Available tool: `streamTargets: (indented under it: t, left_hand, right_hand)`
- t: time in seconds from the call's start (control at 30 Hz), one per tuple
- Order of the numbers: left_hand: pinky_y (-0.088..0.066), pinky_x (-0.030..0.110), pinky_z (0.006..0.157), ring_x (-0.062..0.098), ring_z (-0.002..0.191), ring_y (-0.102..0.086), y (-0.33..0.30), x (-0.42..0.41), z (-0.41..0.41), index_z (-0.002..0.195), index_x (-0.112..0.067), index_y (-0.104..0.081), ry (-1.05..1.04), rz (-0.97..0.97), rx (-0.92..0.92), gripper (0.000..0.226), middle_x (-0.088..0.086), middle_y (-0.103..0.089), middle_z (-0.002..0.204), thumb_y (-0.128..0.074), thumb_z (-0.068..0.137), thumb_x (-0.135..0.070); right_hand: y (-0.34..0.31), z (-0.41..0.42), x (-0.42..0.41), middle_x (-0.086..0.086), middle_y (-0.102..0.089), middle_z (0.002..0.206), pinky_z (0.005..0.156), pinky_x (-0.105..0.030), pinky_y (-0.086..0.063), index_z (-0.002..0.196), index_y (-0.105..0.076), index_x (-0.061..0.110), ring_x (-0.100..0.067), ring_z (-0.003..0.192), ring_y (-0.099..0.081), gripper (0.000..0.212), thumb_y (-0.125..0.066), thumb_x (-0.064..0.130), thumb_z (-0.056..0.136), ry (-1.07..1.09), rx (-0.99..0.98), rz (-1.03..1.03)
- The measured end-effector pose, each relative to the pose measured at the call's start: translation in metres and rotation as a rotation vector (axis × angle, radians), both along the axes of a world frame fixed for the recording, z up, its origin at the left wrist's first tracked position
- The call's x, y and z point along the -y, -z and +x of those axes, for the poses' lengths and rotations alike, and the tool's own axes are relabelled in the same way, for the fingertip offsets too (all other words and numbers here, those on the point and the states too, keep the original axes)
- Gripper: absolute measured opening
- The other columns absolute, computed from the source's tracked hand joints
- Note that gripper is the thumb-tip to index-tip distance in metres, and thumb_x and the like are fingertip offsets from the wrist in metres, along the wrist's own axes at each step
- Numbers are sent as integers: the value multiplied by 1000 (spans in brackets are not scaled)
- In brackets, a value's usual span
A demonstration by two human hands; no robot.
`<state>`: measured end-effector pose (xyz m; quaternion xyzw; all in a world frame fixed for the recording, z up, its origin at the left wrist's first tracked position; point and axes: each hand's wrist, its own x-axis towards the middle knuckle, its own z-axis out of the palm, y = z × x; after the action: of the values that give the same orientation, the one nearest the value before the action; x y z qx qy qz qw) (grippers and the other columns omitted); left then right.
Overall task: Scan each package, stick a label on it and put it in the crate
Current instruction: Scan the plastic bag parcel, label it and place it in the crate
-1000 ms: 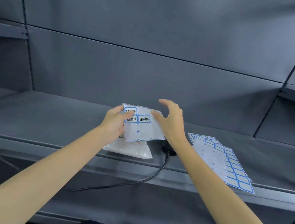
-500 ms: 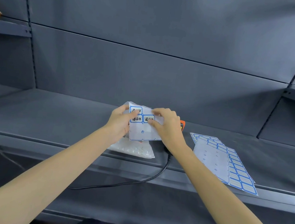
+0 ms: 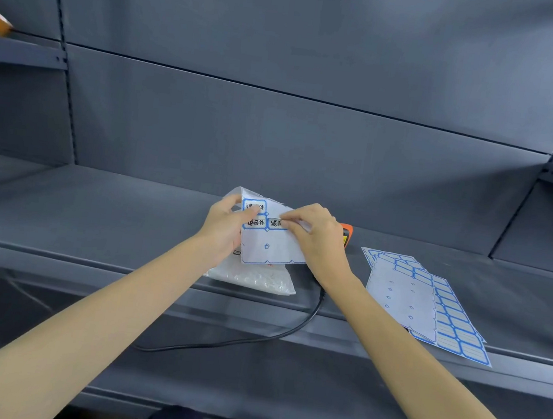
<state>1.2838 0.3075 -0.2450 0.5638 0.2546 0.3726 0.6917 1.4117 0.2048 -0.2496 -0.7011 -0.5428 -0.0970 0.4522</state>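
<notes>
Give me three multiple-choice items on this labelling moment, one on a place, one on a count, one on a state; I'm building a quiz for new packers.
1. Where does the bubble-wrap package lie?
A. on the shelf, below the held label sheet
B. in a crate
C. on the stack of label sheets

2. How many handwritten labels show on the held label sheet?
A. one
B. three
C. six

3. What is the right hand doing?
A. resting flat on the shelf
B. gripping the scanner
C. pinching a label on the held sheet

Answers:
1 A: the package sits at the front of the shelf, under the sheet.
2 B: three blue-bordered labels bear black writing.
3 C: its fingertips close on the rightmost written label, while the left hand holds the sheet's left edge.
</notes>
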Motion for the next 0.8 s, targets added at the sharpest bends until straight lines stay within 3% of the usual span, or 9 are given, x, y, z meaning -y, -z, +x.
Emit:
streamTargets:
  t: [0.17,0.27,0.37,0.53,0.67,0.8]
  left_hand:
    - [-53,59,83,38,93,-68,1,-1,-4,121,-4,-56,8,27,3,26,19,-67,112,-53,95,-3]
    - [-54,55,85,36,92,-68,1,-2,-4,119,-9,-57,-8,32,14,26,18,-68,110,-53,95,-1]
    - [-52,58,87,37,92,-67,1,-4,-6,118,-11,-58,-19,29,14,26,17,-68,106,-53,94,0]
    - [-55,47,84,32,88,-67,0,-11,-16,121,-12,-58,-65,22,32,29,17,-67,110,-53,94,1]
    - [-53,46,90,30,95,-66,-4,-31,-39,120,-14,-58,-166,14,82,29,13,-67,115,-53,95,-1]
    - [-54,41,82,27,92,-64,-8,-50,-63,120,-14,-56,-282,8,151,29,12,-64,116,-51,96,0]
  right_hand:
    - [0,-4,0,9,-64,97,75,-3,-37,91,-75,20,11,86,-54,9,-70,14,86,-67,-286,70]
    - [0,-3,-3,8,-68,99,78,-12,-44,87,-75,27,-1,90,-61,9,-71,19,85,-78,-375,57]
    - [-2,-3,-5,9,-73,94,79,-23,-50,86,-76,24,-7,87,-66,4,-74,23,83,-101,-532,65]
    - [-10,1,-2,11,-69,80,70,-11,-46,94,-72,13,3,75,-62,9,-69,19,88,-144,-693,216]
    - [-13,13,-1,7,-65,77,84,-30,-49,90,-71,20,-12,78,-59,5,-69,23,87,-92,-672,158]
    - [-9,19,-2,3,-66,75,75,-26,-48,84,-69,19,-14,72,-55,4,-72,20,85,-168,-559,-96]
